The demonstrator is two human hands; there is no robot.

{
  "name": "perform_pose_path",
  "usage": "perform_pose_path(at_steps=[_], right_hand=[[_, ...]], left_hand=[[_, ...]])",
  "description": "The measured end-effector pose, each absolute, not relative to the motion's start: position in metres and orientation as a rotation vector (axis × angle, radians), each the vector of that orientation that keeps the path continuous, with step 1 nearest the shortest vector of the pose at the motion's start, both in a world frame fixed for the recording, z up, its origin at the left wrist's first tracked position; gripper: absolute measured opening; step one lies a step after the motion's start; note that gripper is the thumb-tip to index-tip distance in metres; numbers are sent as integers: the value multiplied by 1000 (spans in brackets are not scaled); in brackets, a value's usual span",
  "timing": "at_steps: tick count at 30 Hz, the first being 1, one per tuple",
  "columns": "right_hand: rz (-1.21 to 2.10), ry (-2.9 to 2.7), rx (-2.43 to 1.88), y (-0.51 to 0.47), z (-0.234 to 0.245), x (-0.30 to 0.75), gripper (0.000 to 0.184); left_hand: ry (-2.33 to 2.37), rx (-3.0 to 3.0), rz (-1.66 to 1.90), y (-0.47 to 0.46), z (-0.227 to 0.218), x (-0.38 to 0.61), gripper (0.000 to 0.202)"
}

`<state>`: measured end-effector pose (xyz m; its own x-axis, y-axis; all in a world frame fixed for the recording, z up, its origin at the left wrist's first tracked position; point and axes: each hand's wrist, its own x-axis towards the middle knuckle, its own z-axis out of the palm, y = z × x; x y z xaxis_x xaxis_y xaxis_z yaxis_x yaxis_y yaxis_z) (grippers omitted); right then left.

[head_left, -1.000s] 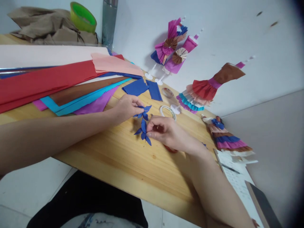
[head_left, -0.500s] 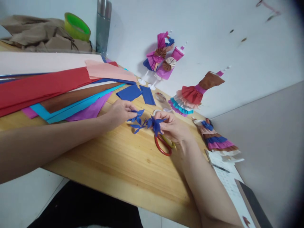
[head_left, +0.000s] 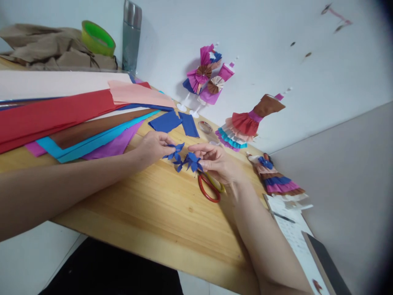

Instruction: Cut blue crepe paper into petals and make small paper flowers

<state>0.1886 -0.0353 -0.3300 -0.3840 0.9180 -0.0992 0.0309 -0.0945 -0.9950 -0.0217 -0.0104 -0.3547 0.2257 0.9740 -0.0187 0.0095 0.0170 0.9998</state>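
Observation:
Above the wooden table (head_left: 159,213), both my hands pinch a small blue crepe-paper piece (head_left: 184,157) cut into pointed petals. My left hand (head_left: 153,146) grips its left end with fingers closed. Holding the right end is my right hand (head_left: 216,162), thumb and fingers pressed together on the petals. Red-handled scissors (head_left: 208,189) lie on the table just under my right hand. Two flat blue paper pieces (head_left: 175,121) rest a little beyond my hands.
A stack of long crepe sheets (head_left: 61,114) in red, pink, brown, teal and purple covers the left. Paper dress figures (head_left: 205,78) (head_left: 248,123) (head_left: 276,178) stand along the wall. A green tape roll (head_left: 97,37), a metal bottle (head_left: 131,35) and a tape ring (head_left: 205,126) sit behind. Printed paper (head_left: 294,233) lies at right.
My right hand has moved up and right along the blue piece, bunching its petals closer to the left hand. The scissors, hidden a second ago, now show beneath it. The view has shifted slightly.

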Motion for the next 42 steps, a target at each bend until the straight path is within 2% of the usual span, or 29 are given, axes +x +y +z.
perform_pose_path(at_steps=[8,16,21,32,38,42], right_hand=[[1517,-1704,-1115,-39,-324,188,35],[1713,-2022,-1092,-41,-323,187,29],[1632,-2031,-1032,-42,-320,184,30],[1515,-1630,-1068,-38,-340,178,24],[1244,-1616,-1003,-35,-340,176,8],[1109,-1625,-1015,-36,-331,180,5]], left_hand=[[1041,1316,1011,-8,-357,-23,15],[1091,1241,1211,3,-330,-37,11],[1104,1168,1350,5,-316,-43,8],[1074,1172,1215,-2,-319,-40,6],[1135,1167,1179,1,-324,-37,9],[1125,1161,1170,2,-324,-38,14]])
